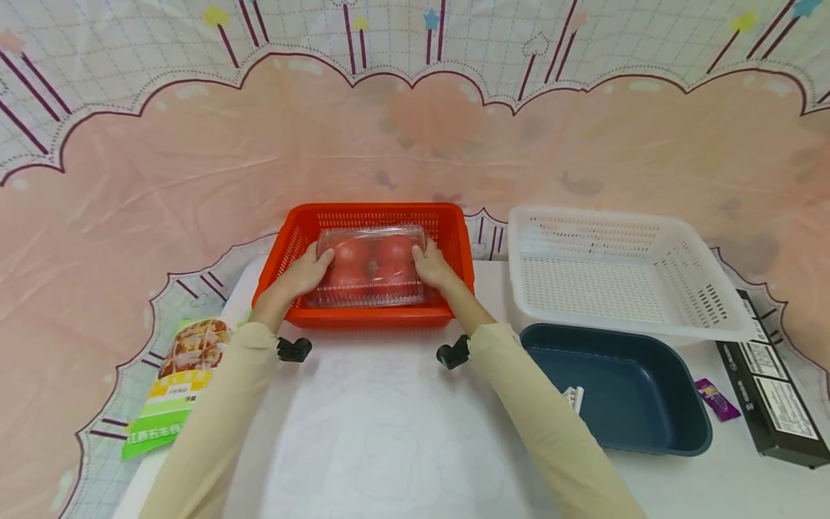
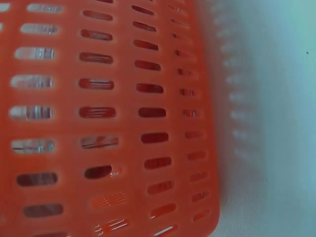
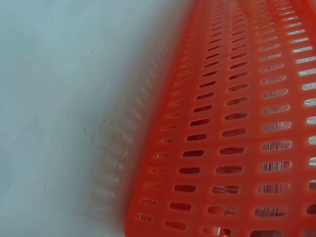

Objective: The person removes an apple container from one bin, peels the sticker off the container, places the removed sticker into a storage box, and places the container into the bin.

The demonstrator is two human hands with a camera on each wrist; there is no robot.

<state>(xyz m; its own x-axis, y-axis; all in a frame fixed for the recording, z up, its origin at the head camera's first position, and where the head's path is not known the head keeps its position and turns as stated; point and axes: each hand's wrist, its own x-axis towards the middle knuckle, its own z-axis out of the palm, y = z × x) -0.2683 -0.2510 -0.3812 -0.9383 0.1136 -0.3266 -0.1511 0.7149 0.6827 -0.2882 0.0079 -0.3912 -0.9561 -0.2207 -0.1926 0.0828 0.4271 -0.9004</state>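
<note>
A clear plastic clamshell box [image 1: 371,265] with red tomatoes inside sits in an orange slotted basket [image 1: 363,317] at the table's middle. My left hand [image 1: 310,269] grips the box's left end, thumb on the lid. At the box's right end my right hand [image 1: 432,264] grips it the same way. Both wrist views show only the basket's slotted orange wall [image 2: 108,118] [image 3: 232,128] close up beside the white tabletop; neither hand appears in them.
A white slotted basket [image 1: 622,238] stands to the right, partly over a dark blue tray [image 1: 681,440] holding small white packets [image 1: 573,398]. A green food packet [image 1: 175,382] lies at left. A purple sachet [image 1: 716,398] and a black box [image 1: 772,389] lie at right.
</note>
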